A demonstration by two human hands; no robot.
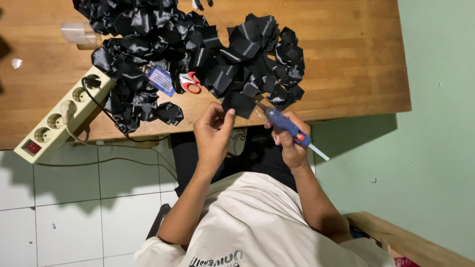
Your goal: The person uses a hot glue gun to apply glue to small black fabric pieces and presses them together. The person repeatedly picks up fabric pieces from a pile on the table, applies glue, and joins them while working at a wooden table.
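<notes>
My left hand [212,132] pinches a small square of black fabric [241,104] at the near edge of the wooden table [351,59]. In my right hand [292,143] is a blue hot glue gun [283,122] with a white glue stick poking out of its back. The gun's nozzle points at the right edge of the fabric square and is touching it or nearly so. Both hands hover just over the table's edge, above my lap.
A big pile of folded black satin pieces [188,44] covers the table's middle. Red-handled scissors [190,82] and a blue card [161,79] lie in it. A cream power strip [59,118] with cables sits at the left edge, with a clear plastic cup [79,33] behind it. A green wall is on the right.
</notes>
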